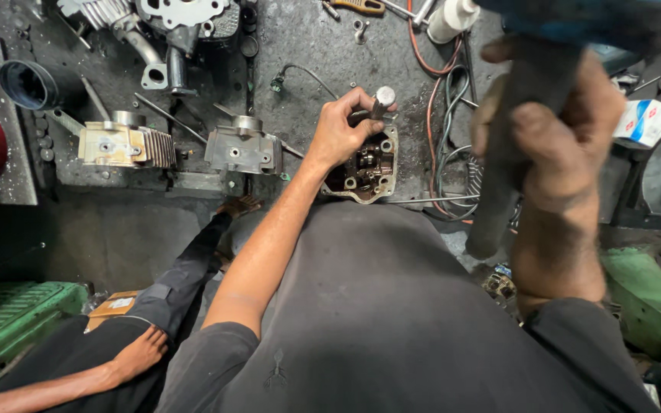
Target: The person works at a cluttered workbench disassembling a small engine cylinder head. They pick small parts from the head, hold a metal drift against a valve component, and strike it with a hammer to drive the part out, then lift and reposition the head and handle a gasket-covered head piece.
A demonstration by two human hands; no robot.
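My left hand (343, 128) grips a short steel punch (381, 100) and holds it upright over an open engine cylinder head (366, 170) on the grimy bench. My right hand (556, 130) is raised close to the camera, shut around the dark handle of a heavy hammer (510, 164), whose blurred head is at the top edge. The hammer hangs above and to the right of the punch, not touching it.
Two more finned cylinder parts (120, 144) (242, 145) lie to the left on the bench. An engine casing (181, 19), a black tube (28, 82), orange and black cables (441, 115) and a white bottle (453, 19) lie behind. Another person's leg (185, 268) and hand (138, 353) are at lower left.
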